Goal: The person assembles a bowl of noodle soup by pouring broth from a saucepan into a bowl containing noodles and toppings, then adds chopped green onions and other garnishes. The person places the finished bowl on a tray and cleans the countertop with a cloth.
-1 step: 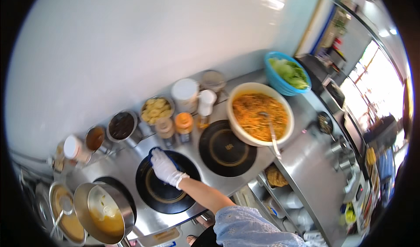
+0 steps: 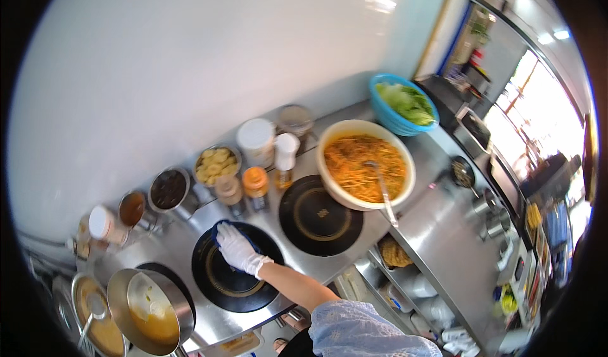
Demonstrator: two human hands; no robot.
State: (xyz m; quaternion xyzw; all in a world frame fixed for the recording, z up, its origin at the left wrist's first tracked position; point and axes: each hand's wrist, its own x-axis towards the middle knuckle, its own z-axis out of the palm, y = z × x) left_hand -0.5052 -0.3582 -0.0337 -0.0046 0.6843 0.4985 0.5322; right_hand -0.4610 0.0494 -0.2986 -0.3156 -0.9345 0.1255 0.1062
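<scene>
My right hand (image 2: 238, 245), in a white glove, presses a dark blue cloth (image 2: 254, 239) onto the left black round hob plate (image 2: 235, 297). The fingers point toward the plate's far edge, and the cloth shows around them and under the palm. My left hand is out of view. Right of the cloth lies a second black hob plate (image 2: 322, 214), bare on top. Just beyond my hand stand a brown-capped shaker (image 2: 229, 191) and an orange-capped bottle (image 2: 256, 186). A steel pot (image 2: 183, 294) with yellow-orange liquid and a ladle sits at the near left.
A cream bowl (image 2: 410, 173) of shredded orange food holds a spoon. Behind it stands a blue basket (image 2: 392, 120) of lettuce. Tubs, including a white one (image 2: 256, 143), and steel pots line the wall. Rightward runs a steel counter (image 2: 437, 243) with shelves below.
The whole view has shifted slightly, so the counter items sit a little further left. My right hand stays on the cloth over the left plate, with slightly more of the cloth showing.
</scene>
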